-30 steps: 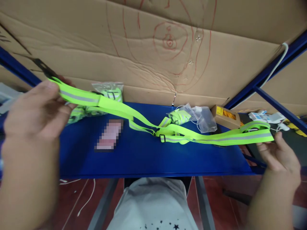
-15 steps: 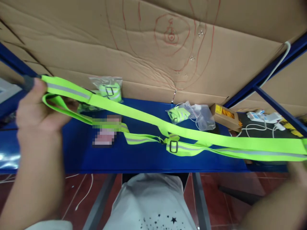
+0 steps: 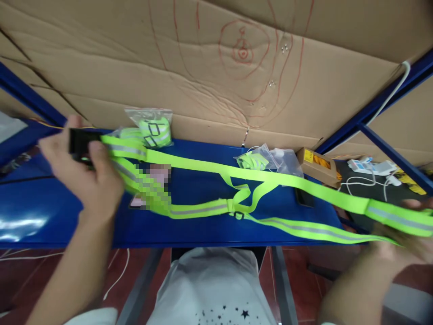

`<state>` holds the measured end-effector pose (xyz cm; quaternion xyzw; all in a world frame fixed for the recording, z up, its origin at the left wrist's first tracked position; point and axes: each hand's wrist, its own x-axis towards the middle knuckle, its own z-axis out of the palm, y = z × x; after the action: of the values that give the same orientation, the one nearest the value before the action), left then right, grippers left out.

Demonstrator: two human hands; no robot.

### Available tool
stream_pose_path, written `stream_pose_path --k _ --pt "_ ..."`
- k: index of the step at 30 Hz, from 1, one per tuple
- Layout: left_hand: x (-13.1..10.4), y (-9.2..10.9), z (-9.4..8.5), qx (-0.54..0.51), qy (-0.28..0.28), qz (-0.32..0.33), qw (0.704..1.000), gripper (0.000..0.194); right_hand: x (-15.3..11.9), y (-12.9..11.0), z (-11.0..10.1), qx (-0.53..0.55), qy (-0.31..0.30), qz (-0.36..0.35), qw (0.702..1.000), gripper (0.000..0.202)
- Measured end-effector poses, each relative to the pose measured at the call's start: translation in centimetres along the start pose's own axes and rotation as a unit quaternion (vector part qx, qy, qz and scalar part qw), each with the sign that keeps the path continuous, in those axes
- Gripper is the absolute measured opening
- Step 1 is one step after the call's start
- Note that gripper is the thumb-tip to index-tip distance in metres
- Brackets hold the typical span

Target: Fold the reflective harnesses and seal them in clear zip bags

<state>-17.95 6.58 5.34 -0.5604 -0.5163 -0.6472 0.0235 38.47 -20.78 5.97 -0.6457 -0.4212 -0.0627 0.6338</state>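
Note:
A neon-yellow reflective strap harness (image 3: 203, 163) with grey stripes stretches across the view above the blue table (image 3: 206, 234). At the left, my left hand (image 3: 88, 171) is closed around its end, with a black buckle (image 3: 84, 143) between thumb and fingers. My right hand (image 3: 402, 230), blurred at the right edge, is closed on the other end, its fingers partly behind the strap. In the middle, short crossing straps and a small black slider (image 3: 238, 215) hang slack between the two long bands.
Bagged yellow straps (image 3: 157, 131) stand at the back left, another bag (image 3: 252, 160) back centre. Right of these are a cardboard box (image 3: 318, 164), a dark phone-like object (image 3: 304, 197) and a white power strip (image 3: 372, 166). Cardboard lines the back.
My left hand has moved right and slightly down, bringing the black buckle into clear view. My right hand has come further into view, and the lower band sags more loosely.

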Motion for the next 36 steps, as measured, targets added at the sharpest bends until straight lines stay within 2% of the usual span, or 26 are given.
stream_pose_path --k 2,3,5,7,10,13,16,18,21,24,28,33,36 --pt "-1.3 0.8 0.3 0.004 -0.019 0.120 0.993 0.062 -0.6 0.1 2.4 -0.061 -0.049 -0.004 0.997 0.063" --pt "-1.8 1.4 0.7 -0.011 -0.030 0.156 0.987 0.059 -0.7 0.1 4.0 -0.085 -0.062 -0.010 0.994 0.060" --pt "-2.8 3.0 2.1 -0.040 -0.098 0.149 0.983 0.047 -0.8 -0.5 7.4 -0.143 -0.104 -0.046 0.983 0.048" --pt "-4.0 4.8 4.2 -0.047 -0.213 0.118 0.969 0.040 -1.0 -1.9 11.2 -0.226 -0.160 -0.154 0.948 0.049" --pt "-7.0 7.1 7.4 -0.001 -0.364 0.158 0.918 0.055 -2.2 -4.8 17.3 -0.254 -0.230 -0.240 0.908 0.056" --pt "-10.5 8.1 9.9 0.000 -0.437 0.177 0.882 0.068 -4.7 -7.3 22.8 -0.258 -0.293 -0.290 0.874 0.060" --pt "-12.7 7.4 11.0 -0.083 -0.433 0.132 0.888 0.075 -7.3 -7.8 26.3 -0.236 -0.319 -0.323 0.859 0.060" --pt "-13.3 6.5 11.1 -0.120 -0.419 0.095 0.895 0.077 -8.6 -7.1 27.1 -0.226 -0.312 -0.317 0.867 0.061" --pt "-13.5 5.8 10.7 -0.136 -0.419 0.060 0.896 0.077 -9.4 -5.9 27.0 -0.223 -0.295 -0.272 0.888 0.065" --pt "-14.0 6.3 10.3 -0.140 -0.435 0.074 0.886 0.080 -9.7 -5.5 26.8 -0.226 -0.302 -0.237 0.895 0.069" --pt "-14.8 7.3 9.8 -0.160 -0.461 0.097 0.868 0.085 -10.0 -5.6 26.9 -0.227 -0.320 -0.232 0.890 0.073" --pt "-14.5 7.5 9.6 -0.176 -0.445 0.071 0.875 0.082 -9.5 -5.3 26.8 -0.221 -0.283 -0.222 0.907 0.074" --pt "-14.2 7.3 9.6 -0.194 -0.440 0.072 0.874 0.079 -9.3 -5.3 26.7 -0.237 -0.283 -0.232 0.900 0.075"
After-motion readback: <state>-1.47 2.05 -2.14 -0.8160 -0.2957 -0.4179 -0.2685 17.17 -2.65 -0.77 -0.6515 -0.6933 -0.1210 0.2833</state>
